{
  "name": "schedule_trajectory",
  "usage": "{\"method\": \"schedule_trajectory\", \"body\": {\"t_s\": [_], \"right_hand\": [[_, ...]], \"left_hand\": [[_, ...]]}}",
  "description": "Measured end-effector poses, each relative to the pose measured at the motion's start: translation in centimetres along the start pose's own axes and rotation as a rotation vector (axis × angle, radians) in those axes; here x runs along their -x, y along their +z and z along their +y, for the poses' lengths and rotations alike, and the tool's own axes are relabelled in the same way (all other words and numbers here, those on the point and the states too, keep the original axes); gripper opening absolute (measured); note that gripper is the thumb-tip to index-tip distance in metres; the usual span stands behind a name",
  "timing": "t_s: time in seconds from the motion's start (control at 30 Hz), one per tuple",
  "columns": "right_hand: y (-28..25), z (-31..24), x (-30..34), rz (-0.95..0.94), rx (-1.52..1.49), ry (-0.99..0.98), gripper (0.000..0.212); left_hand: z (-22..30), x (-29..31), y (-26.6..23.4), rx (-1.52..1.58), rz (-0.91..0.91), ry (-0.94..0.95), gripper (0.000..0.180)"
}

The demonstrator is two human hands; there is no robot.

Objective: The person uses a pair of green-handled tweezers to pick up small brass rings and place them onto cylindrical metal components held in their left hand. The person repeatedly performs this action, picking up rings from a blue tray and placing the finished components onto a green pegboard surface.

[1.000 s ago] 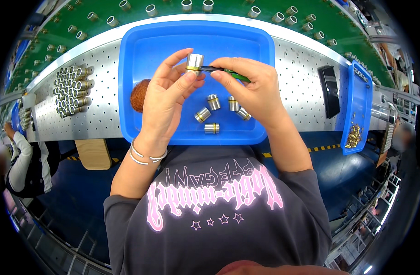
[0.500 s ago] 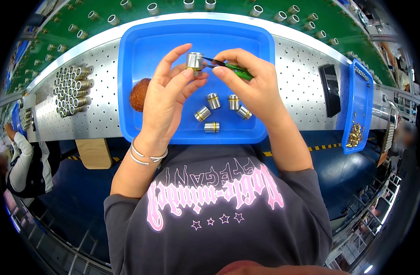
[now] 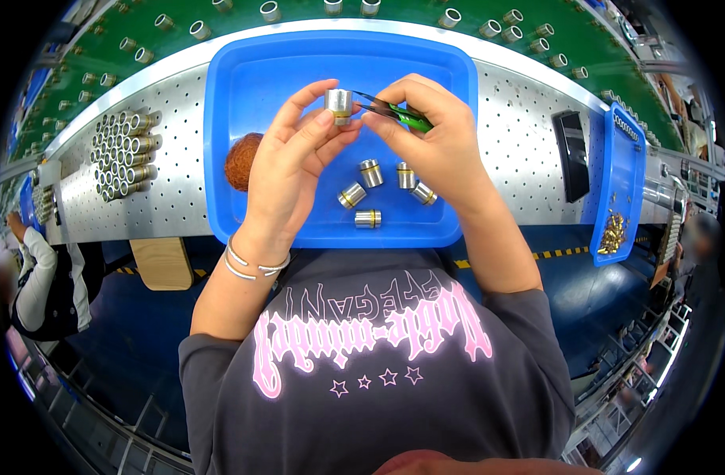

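Head view: our left hand pinches a small silver metal cylinder with a brass band at 12 o'clock over the blue plastic tray. Our right hand grips green-handled tweezers, tips at the cylinder's 3 o'clock side. We judge it rigid, light, slick: hold its sides. Four more cylinders lie at the tray's 6 o'clock.

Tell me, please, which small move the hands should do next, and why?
Probably bring the green tweezers tip into the open top of the metal cylinder. The left hand holds the cylinder upright above the blue tray, and the right hand already aims the tweezers at it.
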State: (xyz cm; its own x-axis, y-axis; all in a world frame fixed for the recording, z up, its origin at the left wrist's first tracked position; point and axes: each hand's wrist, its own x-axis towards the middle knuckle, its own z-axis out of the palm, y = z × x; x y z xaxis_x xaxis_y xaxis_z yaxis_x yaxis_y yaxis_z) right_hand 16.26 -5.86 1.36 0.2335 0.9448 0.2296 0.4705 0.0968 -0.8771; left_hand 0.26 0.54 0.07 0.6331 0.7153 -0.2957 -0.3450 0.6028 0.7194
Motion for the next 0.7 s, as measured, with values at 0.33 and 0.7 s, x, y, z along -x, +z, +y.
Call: {"method": "schedule_trajectory", "body": {"t_s": [0.33,0.7], "right_hand": [[0.22,0.24,-0.23,0.069,-0.017,-0.084,0.012],[0.39,0.21,-0.22,0.067,0.003,-0.138,0.014]], "left_hand": [[-0.16,-0.20,-0.27,0.034,-0.037,-0.054,0.039],[-0.30,-0.07,0.03,-0.151,-0.056,0.029,0.046]]}}
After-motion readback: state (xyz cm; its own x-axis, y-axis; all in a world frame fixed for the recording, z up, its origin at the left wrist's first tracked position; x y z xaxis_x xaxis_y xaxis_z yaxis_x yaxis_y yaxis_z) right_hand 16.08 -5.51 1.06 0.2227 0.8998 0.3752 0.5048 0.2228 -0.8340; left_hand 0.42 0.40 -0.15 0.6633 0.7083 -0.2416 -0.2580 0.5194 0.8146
